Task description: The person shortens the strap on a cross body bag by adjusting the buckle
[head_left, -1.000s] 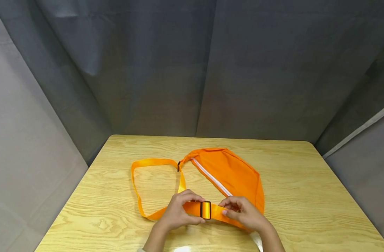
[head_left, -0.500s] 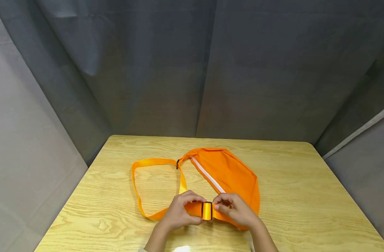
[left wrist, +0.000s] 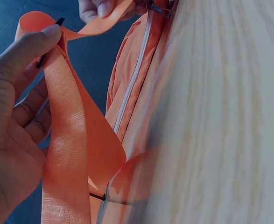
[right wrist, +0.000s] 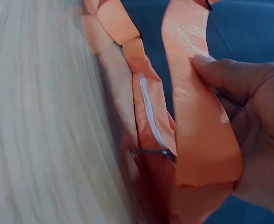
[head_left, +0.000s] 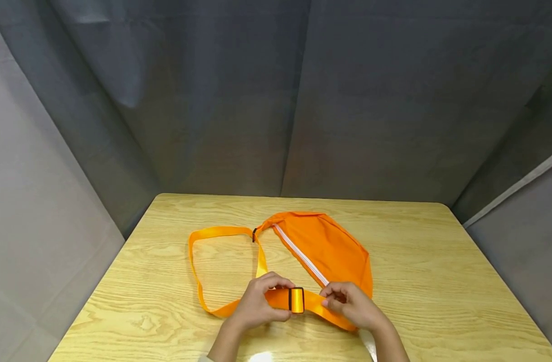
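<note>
An orange waist bag (head_left: 325, 246) with a white zipper (head_left: 303, 255) lies on the table. My left hand (head_left: 259, 301) pinches the black slide buckle (head_left: 297, 300) at its edges, the orange strap (head_left: 276, 298) threaded through it. In the left wrist view, the left thumb (left wrist: 51, 31) presses the buckle's edge. To the right of the buckle, my right hand (head_left: 350, 303) pinches the strap between thumb and fingers. The right wrist view has the right thumb (right wrist: 204, 60) on the strap's flat face, the fingers behind it partly hidden.
The strap's loop (head_left: 194, 266) lies on the left of the wooden table (head_left: 439, 281). A second black buckle (head_left: 254, 235) sits where the loop meets the bag. Dark grey curtains (head_left: 230, 100) stand behind the table's far edge.
My right hand moved left to the buckle, then back to the right along the strap. A small strap bulge at the buckle has flattened. My left hand stays nearly in place.
</note>
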